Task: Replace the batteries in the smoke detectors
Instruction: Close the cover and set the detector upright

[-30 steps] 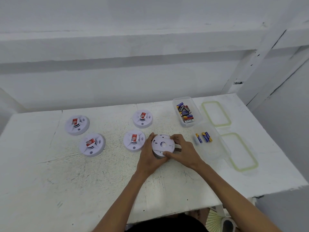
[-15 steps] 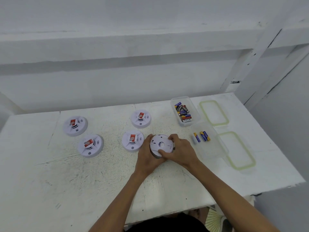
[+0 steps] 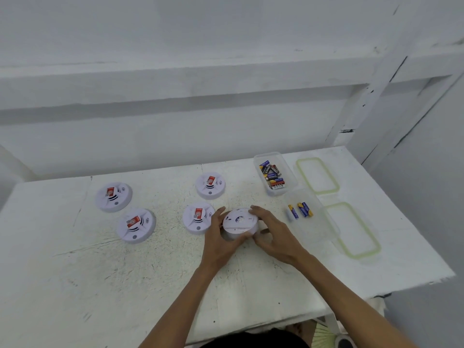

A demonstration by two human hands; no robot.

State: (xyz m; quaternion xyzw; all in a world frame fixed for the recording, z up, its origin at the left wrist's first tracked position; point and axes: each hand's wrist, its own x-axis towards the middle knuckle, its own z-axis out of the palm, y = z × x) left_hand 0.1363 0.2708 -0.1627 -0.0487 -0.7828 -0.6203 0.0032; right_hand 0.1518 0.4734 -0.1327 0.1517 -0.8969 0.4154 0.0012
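Since a second ago the held smoke detector (image 3: 240, 223) has tilted, its flat back now turned up and toward the left, and the right hand (image 3: 275, 233) has slid from on top of it to its right edge. The left hand (image 3: 219, 241) cups the detector's left and near side with fingers curled under it, thumb up along the rim; the right hand's fingers are spread and bent around the far and right rim, so both hands grip the same unit, just above the white table (image 3: 125, 285) near its middle. Four other detectors lie face up on the table, each with a red label: one just left of the left hand (image 3: 197, 218), one behind that (image 3: 210, 185), and two well to the left (image 3: 136, 225) (image 3: 113, 196). To the right sits a clear container (image 3: 275, 173) heaped with mixed batteries (brands too small to read), and nearer, a second clear container (image 3: 319, 222) with a few blue-and-yellow batteries (image 3: 300, 210) at its far end. Two green-rimmed lids (image 3: 317, 175) (image 3: 352, 229) lie flat beside the containers, toward the table's right edge.
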